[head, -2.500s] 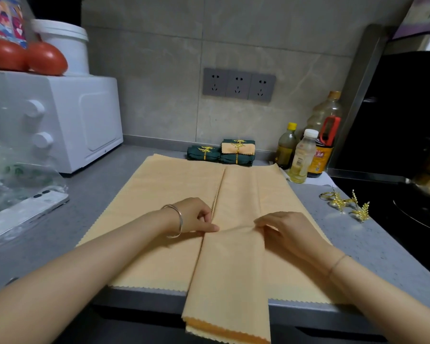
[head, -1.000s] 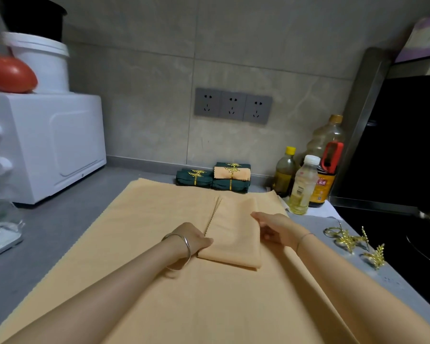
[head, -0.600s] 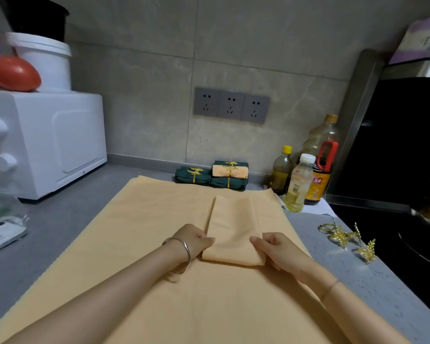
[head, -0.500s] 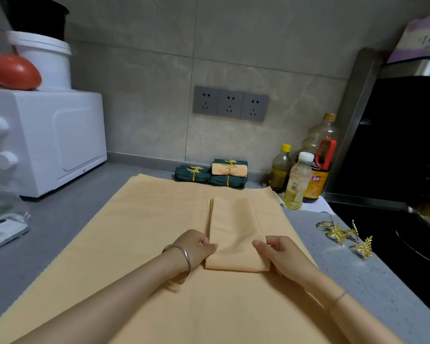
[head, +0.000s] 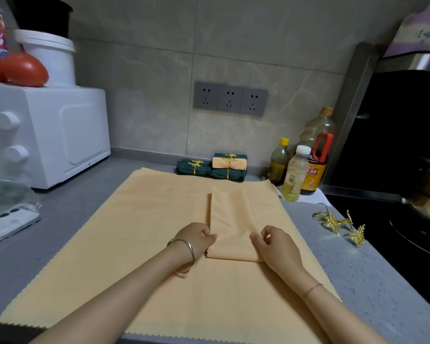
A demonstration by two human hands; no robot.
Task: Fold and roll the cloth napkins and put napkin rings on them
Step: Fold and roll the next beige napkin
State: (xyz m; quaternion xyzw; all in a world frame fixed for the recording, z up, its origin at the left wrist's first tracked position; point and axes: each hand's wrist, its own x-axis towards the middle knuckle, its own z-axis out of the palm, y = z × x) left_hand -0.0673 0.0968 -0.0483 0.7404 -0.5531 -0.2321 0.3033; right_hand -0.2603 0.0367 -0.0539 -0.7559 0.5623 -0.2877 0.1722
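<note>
Two hands pinch the near end of a folded napkin [head: 233,219]
Left hand [head: 196,238] and right hand [head: 277,247], apart, each grip a near corner of the smooth peach strip with zigzag edges, which lies on a flat spread cloth [head: 147,232] of the same fabric on the speckled grey countertop [head: 358,269]. Gold leaf-shaped napkin rings [head: 338,223] lie to the right.

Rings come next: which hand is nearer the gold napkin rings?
Right. The right hand holds the folded napkin on the side toward the gold napkin rings; the left hand holds its far side.
</note>
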